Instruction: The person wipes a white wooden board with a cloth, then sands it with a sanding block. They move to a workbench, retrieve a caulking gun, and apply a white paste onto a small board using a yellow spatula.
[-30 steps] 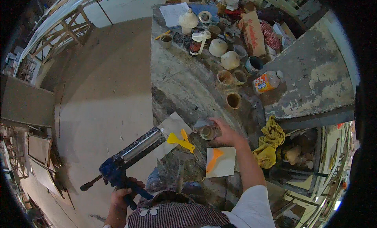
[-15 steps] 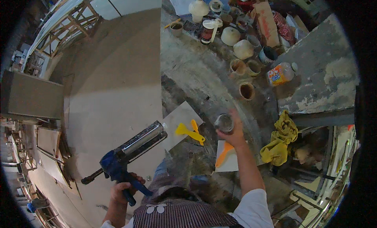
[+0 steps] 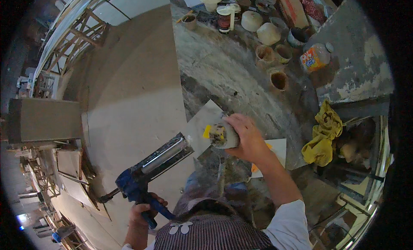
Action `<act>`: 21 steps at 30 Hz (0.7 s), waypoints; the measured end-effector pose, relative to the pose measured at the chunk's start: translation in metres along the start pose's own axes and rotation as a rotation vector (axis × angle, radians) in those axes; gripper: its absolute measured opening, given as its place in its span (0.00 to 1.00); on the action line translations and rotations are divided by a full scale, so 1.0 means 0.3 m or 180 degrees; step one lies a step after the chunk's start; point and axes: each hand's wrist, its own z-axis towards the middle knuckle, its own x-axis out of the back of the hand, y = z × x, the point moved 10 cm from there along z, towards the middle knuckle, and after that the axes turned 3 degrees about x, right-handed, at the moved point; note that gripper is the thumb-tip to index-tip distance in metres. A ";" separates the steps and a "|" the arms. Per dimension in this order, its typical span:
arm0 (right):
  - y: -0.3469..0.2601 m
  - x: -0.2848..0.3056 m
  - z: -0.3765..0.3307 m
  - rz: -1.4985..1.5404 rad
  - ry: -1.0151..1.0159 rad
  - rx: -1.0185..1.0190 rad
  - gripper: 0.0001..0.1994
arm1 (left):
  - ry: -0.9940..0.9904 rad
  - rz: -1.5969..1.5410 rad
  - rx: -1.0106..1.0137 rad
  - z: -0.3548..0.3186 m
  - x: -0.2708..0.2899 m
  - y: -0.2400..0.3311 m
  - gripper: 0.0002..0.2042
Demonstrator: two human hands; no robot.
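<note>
A murky, see-through cup [image 3: 229, 138] is tipped on its side above the near part of the worktop [image 3: 206, 56], in front of the person; which end faces the camera, I cannot tell. Behind it lies a pale square board [image 3: 200, 116], and the cup covers most of a yellow scraper [image 3: 207, 131], leaving one corner showing at its left. To the cup's left, a caulking gun [image 3: 155, 161] slants up to the right, its silver barrel pointing toward the board and its blue body nearer the person. Just right of the cup, a second pale board [image 3: 279, 149] carries an orange scraper [image 3: 254, 167], mostly hidden by the right wrist and forearm. Beyond, well apart from the cup, stand a brown cup [image 3: 278, 81] and a bottle with an orange label [image 3: 316, 57]; yellow cloth [image 3: 320, 140] is bunched at the right. Farther off are two pale rounded lumps [image 3: 269, 34] and a dark tub with a white top [image 3: 223, 21]. The right hand [image 3: 246, 137] has its grip partly spread around the cup, clamped on the wall, with some fingers out of sight. The left hand [image 3: 144, 212] has its grip wrapped around the gun's blue handle; whether the trigger is squeezed, I cannot tell.
</note>
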 end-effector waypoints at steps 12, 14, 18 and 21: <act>-0.153 -0.004 0.061 0.0246 0.0154 0.0510 0.42 | -0.0166 -0.0118 0.0174 -0.050 0.067 -0.013 0.23; -0.164 0.001 0.057 0.0266 0.0261 0.0562 0.41 | -0.0247 -0.0164 0.0206 -0.052 0.063 -0.012 0.23; -0.180 -0.005 0.058 0.0216 0.0143 0.0546 0.41 | -0.0374 -0.0175 0.0236 -0.052 0.068 -0.014 0.23; -0.195 0.003 0.061 0.0211 0.0073 0.0560 0.41 | -0.0434 -0.0074 0.0179 -0.050 0.061 -0.003 0.22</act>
